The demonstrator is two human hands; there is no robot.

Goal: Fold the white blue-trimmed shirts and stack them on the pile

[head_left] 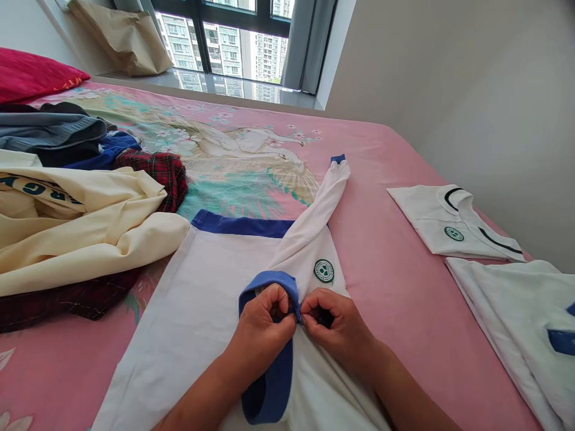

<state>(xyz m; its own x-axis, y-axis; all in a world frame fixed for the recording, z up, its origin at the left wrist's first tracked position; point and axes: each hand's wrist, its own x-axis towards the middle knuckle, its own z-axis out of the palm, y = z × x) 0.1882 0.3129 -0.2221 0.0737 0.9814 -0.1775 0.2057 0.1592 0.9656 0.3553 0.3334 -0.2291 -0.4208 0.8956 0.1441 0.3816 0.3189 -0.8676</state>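
Observation:
A white long-sleeved shirt [197, 311] with blue trim and a round green badge lies spread on the bed in front of me. One sleeve is laid across it, its blue cuff pointing toward the window. My left hand [267, 323] pinches the shirt's blue collar [274, 383] near its opening. Right beside it, my right hand [335, 320] is closed in a pinch on the collar's other edge. Their fingertips almost meet, hiding the small spot between them, so any button there cannot be made out.
To the left lie a cream garment [112, 227], a red plaid garment [157, 170] and other piled clothes. A folded white T-shirt [449, 221] and another folded white garment [516, 311] lie at right. A paper bag [126, 39] stands by the window.

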